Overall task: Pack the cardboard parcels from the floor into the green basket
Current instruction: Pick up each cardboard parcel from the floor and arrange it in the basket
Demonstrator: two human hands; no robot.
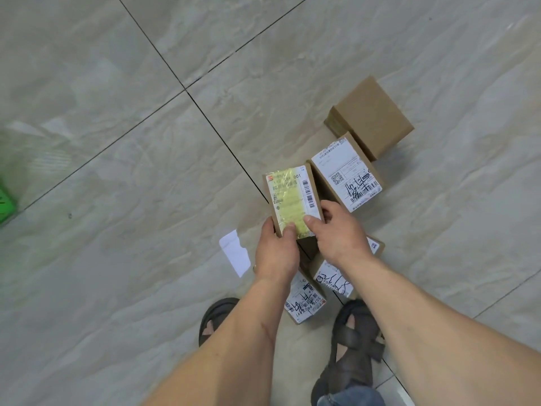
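Nearest the viewer, two bare forearms reach forward over a pair of dark sandals [355, 341] on the tiled floor [117, 171]. The left hand [276, 253] and the right hand [339, 232] together hold one cardboard parcel with yellow tape [292, 200]: the left thumb is pressed on the yellow strip at the parcel's near end with the fingers wrapped underneath, and the right thumb is pressed on the white label at the near right corner, its fingers curled round the right edge. Whether this parcel is lifted clear of the floor cannot be told.

Beneath the wrists, between hands and sandals, lie two more labelled parcels: one below the left wrist [304, 300] and one below the right wrist [333, 276], partly hidden by the arm. A white paper scrap [235, 253] lies on the floor just left of the left hand.

Just beyond the right hand, touching the held parcel's right side, sits a parcel with a white shipping label [347, 174] bearing handwriting and barcodes. Farther out beyond it, touching its far end, rests a plain brown parcel [371, 115].

Well apart to the left of the left hand, at the frame's edge, a blurred corner of the green basket [5, 205] shows; its contents cannot be seen.
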